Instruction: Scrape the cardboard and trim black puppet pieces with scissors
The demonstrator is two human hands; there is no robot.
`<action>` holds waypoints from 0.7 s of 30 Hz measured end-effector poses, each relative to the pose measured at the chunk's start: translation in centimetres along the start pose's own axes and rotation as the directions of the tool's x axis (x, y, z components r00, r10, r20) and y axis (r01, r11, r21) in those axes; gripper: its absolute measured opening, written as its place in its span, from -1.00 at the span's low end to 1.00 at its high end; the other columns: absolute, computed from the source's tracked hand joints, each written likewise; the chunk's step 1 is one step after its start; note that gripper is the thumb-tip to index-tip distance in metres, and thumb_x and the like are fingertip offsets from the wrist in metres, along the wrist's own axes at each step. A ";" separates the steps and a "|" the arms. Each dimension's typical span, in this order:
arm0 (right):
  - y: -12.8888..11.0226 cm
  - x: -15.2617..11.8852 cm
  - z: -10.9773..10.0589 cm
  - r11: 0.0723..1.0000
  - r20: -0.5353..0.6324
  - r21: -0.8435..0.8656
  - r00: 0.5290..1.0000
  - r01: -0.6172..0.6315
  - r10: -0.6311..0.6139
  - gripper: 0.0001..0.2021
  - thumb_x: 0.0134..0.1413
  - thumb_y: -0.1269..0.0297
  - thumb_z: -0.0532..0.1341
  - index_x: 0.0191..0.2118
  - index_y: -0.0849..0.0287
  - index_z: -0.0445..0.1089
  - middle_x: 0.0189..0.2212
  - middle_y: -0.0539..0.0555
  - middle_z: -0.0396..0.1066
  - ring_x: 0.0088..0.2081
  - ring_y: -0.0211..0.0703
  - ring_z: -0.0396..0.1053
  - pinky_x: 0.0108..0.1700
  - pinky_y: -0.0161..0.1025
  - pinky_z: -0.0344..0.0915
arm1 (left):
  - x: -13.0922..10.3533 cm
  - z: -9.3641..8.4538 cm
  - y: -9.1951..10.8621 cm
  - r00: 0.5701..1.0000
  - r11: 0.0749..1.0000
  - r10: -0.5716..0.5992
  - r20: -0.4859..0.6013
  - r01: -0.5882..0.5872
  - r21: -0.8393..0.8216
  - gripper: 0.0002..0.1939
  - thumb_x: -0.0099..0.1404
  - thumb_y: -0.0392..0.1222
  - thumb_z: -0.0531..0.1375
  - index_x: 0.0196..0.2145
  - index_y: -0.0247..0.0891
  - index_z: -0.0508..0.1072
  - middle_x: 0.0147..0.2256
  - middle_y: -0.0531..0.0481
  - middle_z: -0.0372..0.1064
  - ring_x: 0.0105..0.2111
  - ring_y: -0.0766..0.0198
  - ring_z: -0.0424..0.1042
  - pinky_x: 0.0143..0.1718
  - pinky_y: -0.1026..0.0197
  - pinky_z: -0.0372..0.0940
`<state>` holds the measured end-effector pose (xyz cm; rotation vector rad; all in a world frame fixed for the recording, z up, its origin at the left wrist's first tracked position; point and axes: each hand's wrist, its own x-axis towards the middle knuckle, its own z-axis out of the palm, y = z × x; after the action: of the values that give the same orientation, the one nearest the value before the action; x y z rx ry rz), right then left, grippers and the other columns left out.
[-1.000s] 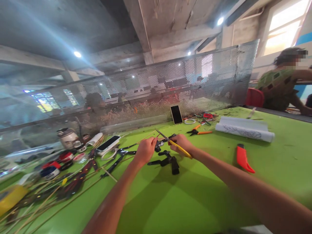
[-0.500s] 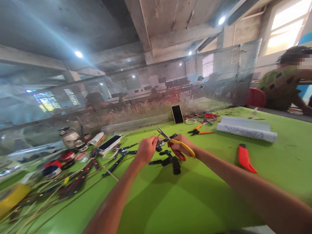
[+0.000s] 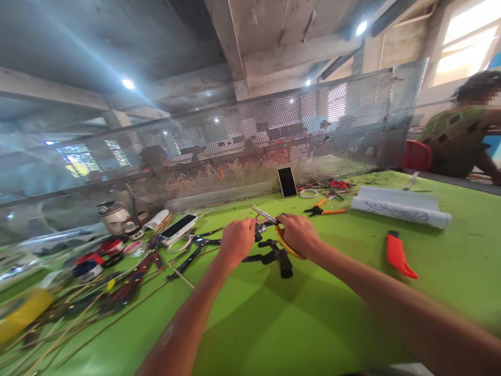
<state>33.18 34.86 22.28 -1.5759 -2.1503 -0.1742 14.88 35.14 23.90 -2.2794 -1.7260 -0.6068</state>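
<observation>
My right hand (image 3: 300, 234) grips a pair of scissors (image 3: 289, 248) by the yellow handles, with the blades pointing away to the upper left. The blades lie close together. Just left of them, my left hand (image 3: 237, 241) is closed with the fingertips pinched, close to the blades; whatever sits in that pinch is too small to make out. Under and between both hands, several black strap-like pieces (image 3: 270, 256) lie on the green table (image 3: 274, 318). More dark strips (image 3: 191, 258) with shiny dots lie left of my left hand.
Thin sticks (image 3: 117, 313), tape rolls (image 3: 88, 267) and a white phone-like device (image 3: 179, 228) crowd the left. A dark-screened phone (image 3: 287, 182) leans at the back. Orange-handled pliers (image 3: 324, 211), a paper roll (image 3: 401, 211) and a red-handled cutter (image 3: 399, 255) lie right. One person (image 3: 456, 136) sits beyond.
The scissors' blades have come together, and my right hand has turned so less of the handles shows. My left hand stays pinched in nearly the same place. The view has shifted slightly.
</observation>
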 end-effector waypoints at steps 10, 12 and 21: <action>-1.1 -0.3 0.5 0.987 -0.030 -0.164 1.000 0.001 -0.006 -0.74 0.24 0.37 -0.03 -0.08 0.27 0.33 -0.21 0.26 0.42 -0.20 0.01 0.41 -0.26 -0.21 0.23 | -0.3 -0.7 0.6 0.994 0.994 -0.107 0.024 0.107 0.017 -0.55 0.44 -0.08 -0.10 -0.33 -0.24 0.54 -0.36 -0.21 0.53 -0.37 0.10 0.48 -0.42 0.19 0.06; -1.1 -0.3 0.7 0.988 -0.021 -0.152 1.000 0.002 -0.006 -0.74 0.24 0.35 -0.03 -0.07 0.26 0.32 -0.21 0.26 0.42 -0.19 0.01 0.41 -0.25 -0.22 0.22 | -0.4 -0.7 0.6 0.990 0.991 -0.136 0.028 0.136 0.011 -0.56 0.43 -0.08 -0.09 -0.32 -0.25 0.55 -0.35 -0.22 0.53 -0.37 0.09 0.48 -0.43 0.20 0.06; -0.2 0.1 0.8 0.994 0.041 0.106 0.999 -0.009 0.004 -0.73 0.14 0.37 0.04 -0.14 0.29 0.44 -0.27 0.25 0.48 -0.27 -0.06 0.41 -0.28 -0.28 0.20 | 0.1 0.7 -0.2 0.998 0.996 -0.056 -0.003 0.055 -0.063 -0.54 0.43 -0.08 -0.09 -0.46 -0.27 0.48 -0.50 -0.15 0.46 -0.49 0.17 0.39 -0.47 0.20 -0.03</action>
<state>32.77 35.14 21.63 -1.5382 -2.1478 -0.0247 14.82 35.55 23.31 -2.2763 -1.7981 -0.6863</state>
